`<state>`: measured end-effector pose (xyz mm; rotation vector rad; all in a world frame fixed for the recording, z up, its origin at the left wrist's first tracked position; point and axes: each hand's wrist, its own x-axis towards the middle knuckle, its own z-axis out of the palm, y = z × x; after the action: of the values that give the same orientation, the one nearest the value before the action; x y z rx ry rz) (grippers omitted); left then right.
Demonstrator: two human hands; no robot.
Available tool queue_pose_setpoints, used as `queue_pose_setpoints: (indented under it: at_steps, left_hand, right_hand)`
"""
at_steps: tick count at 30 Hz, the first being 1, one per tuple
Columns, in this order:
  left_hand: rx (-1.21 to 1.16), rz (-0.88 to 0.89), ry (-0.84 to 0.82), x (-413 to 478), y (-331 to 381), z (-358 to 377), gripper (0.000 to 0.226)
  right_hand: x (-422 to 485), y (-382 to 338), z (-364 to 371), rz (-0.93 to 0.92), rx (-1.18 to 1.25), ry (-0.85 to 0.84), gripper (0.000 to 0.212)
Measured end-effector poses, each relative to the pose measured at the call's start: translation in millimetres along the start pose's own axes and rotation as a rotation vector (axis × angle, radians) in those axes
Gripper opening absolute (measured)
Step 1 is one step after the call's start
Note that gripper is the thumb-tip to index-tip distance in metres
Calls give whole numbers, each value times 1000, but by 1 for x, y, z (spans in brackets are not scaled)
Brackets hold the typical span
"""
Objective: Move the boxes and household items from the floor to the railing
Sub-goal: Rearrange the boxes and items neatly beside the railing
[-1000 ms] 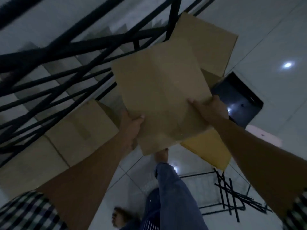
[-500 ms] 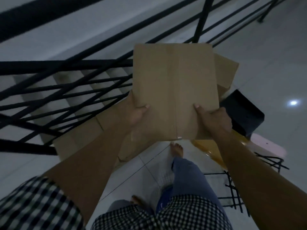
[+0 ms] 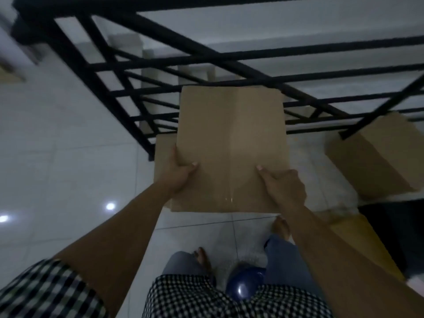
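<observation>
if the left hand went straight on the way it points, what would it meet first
Probably the black railing, just past the cardboard box the left hand grips; depth is unclear.

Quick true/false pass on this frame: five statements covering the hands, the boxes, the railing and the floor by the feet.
1. Both the left hand and the right hand hold the cardboard box. True.
2. The railing is white. False: it is black.
3. A second box sits off to the right, at the foot of the railing. True.
4. The person wears shoes. False: the feet are bare.
5. A dark blue round thing lies on the floor between the legs. True.
</observation>
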<state>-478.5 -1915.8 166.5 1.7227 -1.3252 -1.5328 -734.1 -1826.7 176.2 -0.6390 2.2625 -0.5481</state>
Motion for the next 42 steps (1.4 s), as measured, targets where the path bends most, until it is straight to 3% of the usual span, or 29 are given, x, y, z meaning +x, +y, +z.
queue_pose_setpoints:
  at_steps: [9,18,22,25,28,30,34,42]
  left_hand:
    - [2,-192,155,24,-75,-92,87]
    - [92,-184,224,105,-125,-120,83]
    - [134,-229,296,100,-130,-119,82]
    - [76,-462,416,72,-132,-111,99]
    - [-357,-763,390,46,-137,-94,106]
    - [-529,-719,444,48,-134,-89,91]
    - [-542,-621,564,73,-123,-97,67]
    - [-432,-588,598,70,-130,-93,70]
  right_hand:
    - [7,-46,117,-121,-125,-220,106]
    - [42,-65,200,-178,-156,-60,105]
    - [47,-67,196,-153,-139,-118,103]
    - [51,-64,186,-96,-72,-212,97]
    - [50,-62,183,-67,-9,-231,88]
    - [50,-67,187,-69,15,-213,85]
    - [60,-80,198,-77,52,-198,88]
    - [61,-74,200,-90,116,-194,85]
